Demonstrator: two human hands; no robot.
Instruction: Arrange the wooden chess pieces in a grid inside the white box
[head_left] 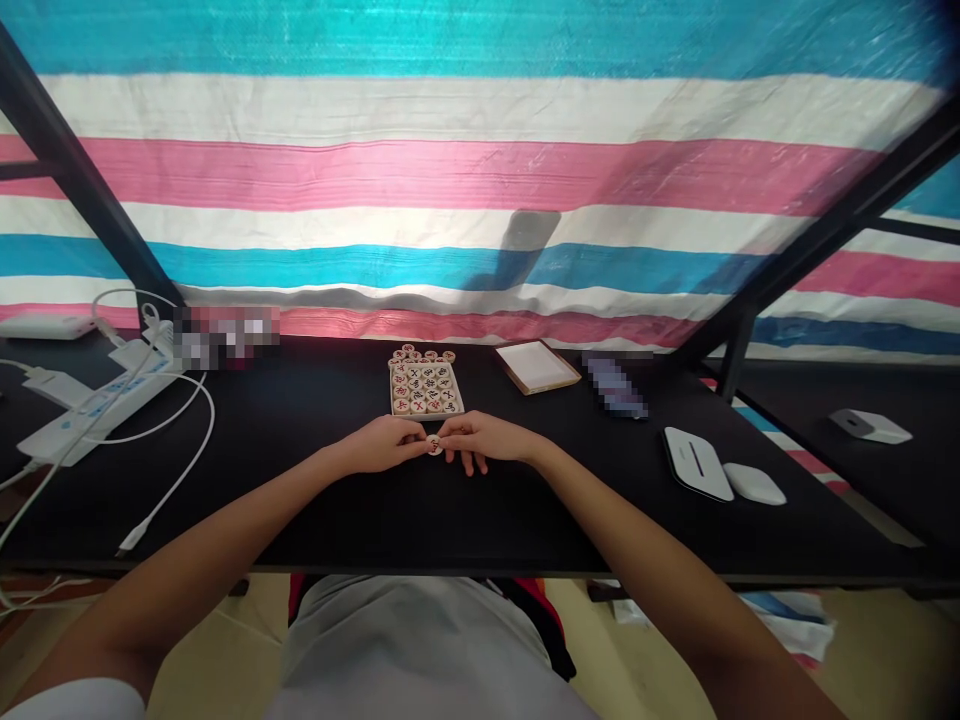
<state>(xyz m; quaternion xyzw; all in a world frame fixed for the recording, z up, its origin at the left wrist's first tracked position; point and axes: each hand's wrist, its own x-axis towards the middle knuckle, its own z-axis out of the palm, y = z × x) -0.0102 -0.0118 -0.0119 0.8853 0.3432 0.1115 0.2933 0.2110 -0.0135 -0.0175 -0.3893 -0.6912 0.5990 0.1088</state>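
Observation:
Between the fingertips of my left hand (384, 444) and my right hand (484, 438) is a round, pale Chinese chess piece (434, 445) with a red character on it. Both hands pinch it from opposite sides, low over the black table. The other fingers of my right hand hang loosely below. Just beyond my hands lies a shallow white box (393, 402) filled with rows of Chinese chess pieces (430, 383), marked in red or black. Several more pieces (429, 356) sit along its far edge.
The box lid (538, 366) lies to the right on the black table (360, 525), near a blurred phone-like object (615, 385). Farther right are a white flat device (697, 463) and a white rounded one (755, 484). A power strip (97, 405) with white cables occupies the left.

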